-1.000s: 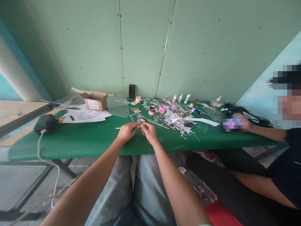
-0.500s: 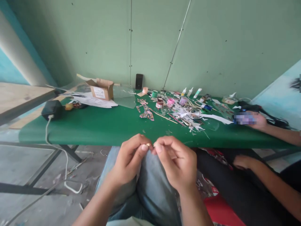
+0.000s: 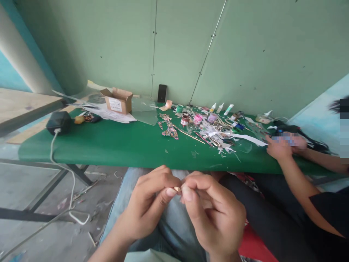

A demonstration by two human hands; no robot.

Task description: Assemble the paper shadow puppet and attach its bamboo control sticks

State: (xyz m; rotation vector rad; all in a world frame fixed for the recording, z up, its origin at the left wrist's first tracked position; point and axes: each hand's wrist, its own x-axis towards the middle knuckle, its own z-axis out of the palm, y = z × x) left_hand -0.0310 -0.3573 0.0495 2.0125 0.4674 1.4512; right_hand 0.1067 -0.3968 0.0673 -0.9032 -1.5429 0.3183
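Over my lap, just in front of the green table edge, both hands meet at the fingertips. My left hand [image 3: 152, 200] pinches a tiny cream-coloured piece [image 3: 177, 189] between thumb and forefinger; its kind is too small to make out. My right hand [image 3: 212, 207] is closed in a pinch right beside the piece, thumb against forefinger. Whether it grips the piece's other end or something else is hidden by the fingertips. Behind the hands, on the table, lie patterned scraps [image 3: 170, 131] and a thin wooden stick [image 3: 189, 134].
On the green table [image 3: 109, 145] stand a cardboard box [image 3: 120, 103], a black adapter [image 3: 58, 123] with a cable, a phone [image 3: 162, 93] against the wall, paint jars [image 3: 185, 120], glue bottles and paper scraps [image 3: 218, 133]. A co-worker's hands [image 3: 282, 147] hold a blurred-out object at right.
My hands have come lower and closer to the camera, and their fingertips have drawn together around the tiny piece. The co-worker's second hand has risen to the object they hold.
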